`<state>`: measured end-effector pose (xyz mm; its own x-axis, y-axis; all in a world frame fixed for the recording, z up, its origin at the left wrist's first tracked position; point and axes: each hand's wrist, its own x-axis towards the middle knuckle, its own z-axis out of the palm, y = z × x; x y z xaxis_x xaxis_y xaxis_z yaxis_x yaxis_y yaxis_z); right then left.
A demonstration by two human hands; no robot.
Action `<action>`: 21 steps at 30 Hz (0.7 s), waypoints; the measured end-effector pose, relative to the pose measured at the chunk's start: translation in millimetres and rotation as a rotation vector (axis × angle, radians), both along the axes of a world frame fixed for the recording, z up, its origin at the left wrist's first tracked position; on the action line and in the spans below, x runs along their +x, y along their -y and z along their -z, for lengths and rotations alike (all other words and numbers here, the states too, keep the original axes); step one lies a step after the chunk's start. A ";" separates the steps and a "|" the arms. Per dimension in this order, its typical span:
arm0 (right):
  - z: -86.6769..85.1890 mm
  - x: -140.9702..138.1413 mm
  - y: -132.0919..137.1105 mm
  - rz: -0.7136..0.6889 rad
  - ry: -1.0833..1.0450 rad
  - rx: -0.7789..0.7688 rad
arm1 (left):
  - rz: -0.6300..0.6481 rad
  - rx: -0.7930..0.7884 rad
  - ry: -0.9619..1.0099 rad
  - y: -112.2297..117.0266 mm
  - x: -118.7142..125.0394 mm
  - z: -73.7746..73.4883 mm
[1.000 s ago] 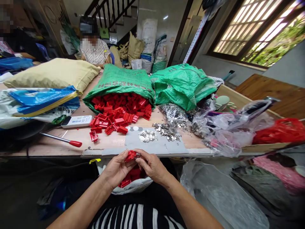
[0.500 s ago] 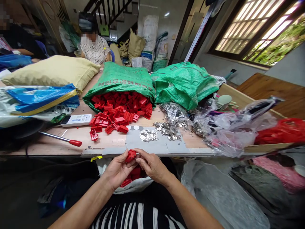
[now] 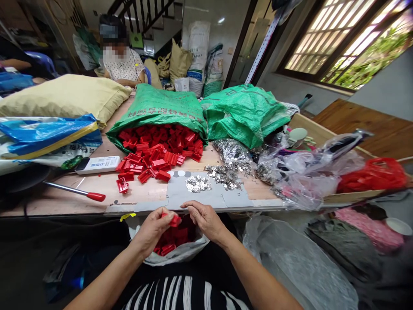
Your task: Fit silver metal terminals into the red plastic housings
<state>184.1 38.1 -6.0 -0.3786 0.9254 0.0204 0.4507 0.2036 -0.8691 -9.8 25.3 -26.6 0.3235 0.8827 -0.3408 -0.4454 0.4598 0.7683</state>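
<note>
My left hand is closed on a small red plastic part, held above the open mouth of a white sack at my lap. More red plastic parts lie inside that sack. To the right, apart from the held part, my right hand has its thumb and forefinger pinched together. Whatever sits in that pinch is too small to make out. Just beyond my hands, a pile of small shiny metal pieces rests on a grey sheet at the table's front edge.
Red parts spill from a green sack. A red-handled lever juts out at left near a white box-shaped device. Plastic bags crowd the right side. Another person sits across the table.
My hands have moved apart. The left has drawn slightly left and down with the red part, while the right has let go of it. The view has shifted a little.
</note>
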 end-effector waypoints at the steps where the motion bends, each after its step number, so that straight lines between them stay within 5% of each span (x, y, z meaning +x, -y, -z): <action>1: 0.1 5.6 -2.3 0.039 0.034 0.014 | 0.031 0.063 -0.145 -0.2 -5.8 5.5; 6: 2.6 46.0 -19.2 0.332 0.265 0.183 | 0.171 0.380 -0.905 1.6 -33.6 30.6; 12: 8.1 89.8 -32.2 0.576 0.470 0.252 | 0.245 0.489 -0.840 -3.2 -34.7 19.4; 17: 5.5 97.7 -30.9 0.648 0.627 0.255 | -0.126 0.932 -1.152 -42.2 -28.5 -6.9; 21: 1.0 91.5 -35.9 0.642 0.771 0.246 | -0.211 1.169 -1.576 -80.1 -25.8 -15.2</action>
<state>275.6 74.0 -7.0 0.1950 0.9607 0.1977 0.9542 -0.1392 -0.2647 -35.6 105.4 -11.4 0.2453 0.8278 0.5046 0.8467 -0.4364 0.3043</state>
